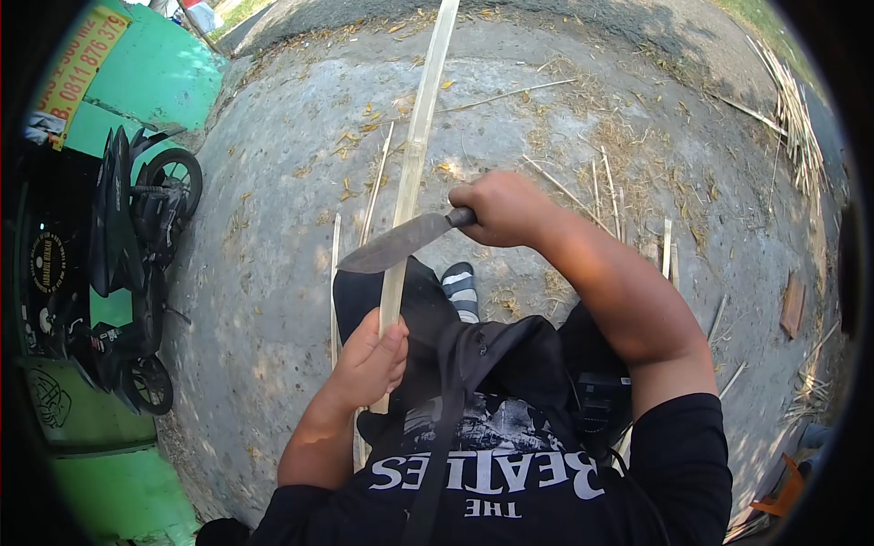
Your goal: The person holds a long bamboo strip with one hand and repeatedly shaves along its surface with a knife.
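Observation:
A long, pale bamboo strip (416, 150) runs from my lap up past the top edge of the view. Near its lower end, my left hand (371, 358) is wrapped round it, thumb on top. My right hand (503, 209) is closed round the dark handle of a large knife (396, 244). The broad blade lies across the strip a little above my left hand, its tip pointing left. Whether the edge cuts into the strip cannot be made out.
Thin bamboo strips (376, 182) lie on the concrete ground (264, 300) around my legs. A bundle of sticks (795, 127) is at the upper right, near a wooden block (793, 306). A motorcycle (127, 264) stands at the left by a green wall (168, 77).

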A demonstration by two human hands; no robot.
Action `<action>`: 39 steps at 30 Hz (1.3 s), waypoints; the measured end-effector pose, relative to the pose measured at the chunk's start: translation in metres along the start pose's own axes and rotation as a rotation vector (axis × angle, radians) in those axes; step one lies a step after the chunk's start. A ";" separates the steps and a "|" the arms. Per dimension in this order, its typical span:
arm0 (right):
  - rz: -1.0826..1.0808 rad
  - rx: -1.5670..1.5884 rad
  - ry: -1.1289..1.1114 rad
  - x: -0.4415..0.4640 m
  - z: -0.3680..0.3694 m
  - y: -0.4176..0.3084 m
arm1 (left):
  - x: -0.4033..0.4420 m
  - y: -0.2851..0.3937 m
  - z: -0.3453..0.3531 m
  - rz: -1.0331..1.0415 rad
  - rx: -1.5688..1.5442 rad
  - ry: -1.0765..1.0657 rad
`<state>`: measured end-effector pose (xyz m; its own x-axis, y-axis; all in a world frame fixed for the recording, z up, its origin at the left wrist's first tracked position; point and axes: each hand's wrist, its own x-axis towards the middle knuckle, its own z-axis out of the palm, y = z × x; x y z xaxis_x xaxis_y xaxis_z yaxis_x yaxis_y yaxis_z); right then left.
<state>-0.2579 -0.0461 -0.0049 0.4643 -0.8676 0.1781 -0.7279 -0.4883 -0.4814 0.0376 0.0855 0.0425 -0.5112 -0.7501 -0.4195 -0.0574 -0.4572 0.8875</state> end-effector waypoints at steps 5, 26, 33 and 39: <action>0.118 -0.020 0.068 0.004 -0.009 0.021 | -0.004 0.008 0.001 -0.009 0.054 -0.022; 0.272 0.103 0.045 0.004 -0.018 0.019 | -0.001 0.003 0.013 -0.001 0.223 0.096; 0.087 0.102 -0.024 0.002 -0.009 0.000 | 0.001 0.005 0.008 0.013 0.164 0.108; 0.186 -0.040 -0.019 -0.001 -0.029 0.021 | 0.003 0.002 0.007 -0.005 0.204 0.077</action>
<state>-0.2881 -0.0585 0.0099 0.3286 -0.9416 0.0730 -0.8215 -0.3231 -0.4698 0.0302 0.0856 0.0439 -0.4437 -0.7862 -0.4302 -0.2357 -0.3608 0.9024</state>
